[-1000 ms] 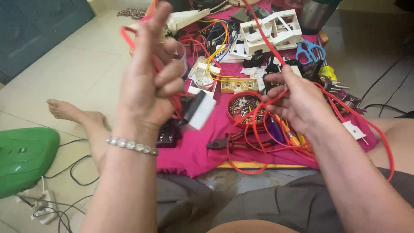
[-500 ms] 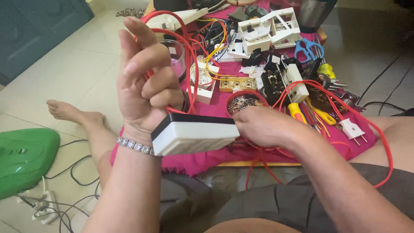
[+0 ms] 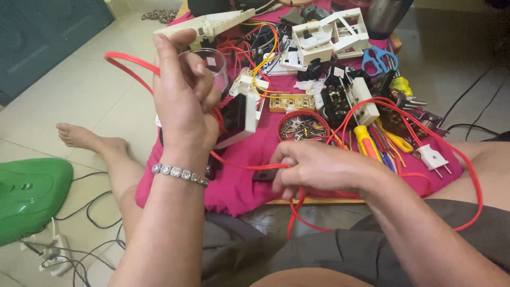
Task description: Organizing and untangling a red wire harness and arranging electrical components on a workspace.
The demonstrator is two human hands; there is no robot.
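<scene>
My left hand [image 3: 183, 101] is raised, fingers closed around loops of a red cable [image 3: 127, 61] and a black-and-white switch box [image 3: 240, 118] that hangs behind the palm. A bracelet sits on that wrist. My right hand [image 3: 319, 167] is lower, over the pink cloth's near edge, pinching the same red cable where it runs taut from the left hand. The cable loops on to the right past my thigh toward a white plug [image 3: 429, 157].
A pink cloth [image 3: 234, 186] holds white switch boxes [image 3: 329, 34], a round tin of screws [image 3: 303, 127], screwdrivers [image 3: 366, 141], blue scissors [image 3: 378, 58] and loose wires. A green plastic object [image 3: 29, 194] and a power strip [image 3: 53, 250] lie on the tiled floor at left.
My left hand has turned and lifted, swinging the switch box up behind the palm. My right hand has slid left and down along the red cable, pulling it taut.
</scene>
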